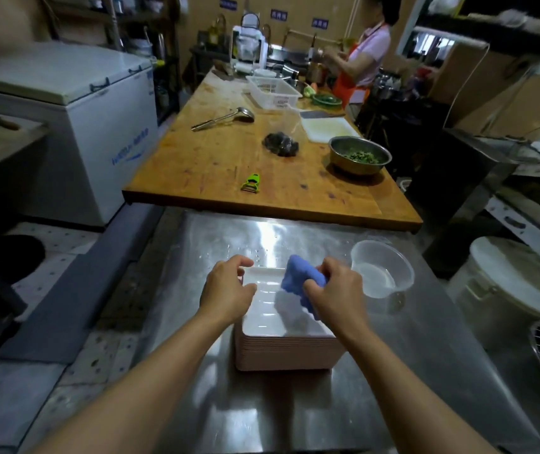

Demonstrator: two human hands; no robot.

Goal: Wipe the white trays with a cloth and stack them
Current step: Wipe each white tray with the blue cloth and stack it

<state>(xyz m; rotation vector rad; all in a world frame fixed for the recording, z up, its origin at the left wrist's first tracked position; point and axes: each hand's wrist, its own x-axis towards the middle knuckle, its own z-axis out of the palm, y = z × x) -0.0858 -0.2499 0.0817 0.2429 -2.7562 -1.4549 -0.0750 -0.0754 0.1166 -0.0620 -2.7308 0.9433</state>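
A stack of several white trays [281, 350] stands on the steel counter [295, 414] in front of me. My left hand [227, 291] curls over the far left corner of the top tray [262, 319] and grips its rim. My right hand [335, 294] grips a bunched blue cloth [298, 280] over the tray's right side; the cloth hangs down onto the tray's inner surface.
A clear plastic bowl [381, 273] sits just right of the trays. Beyond the counter lies a wooden table [216, 158] with a green peeler [251, 182], a ladle [224, 118], a metal bowl of greens [359, 155]. A person [362, 57] works at the far end. A white lidded bucket [511, 290] stands right.
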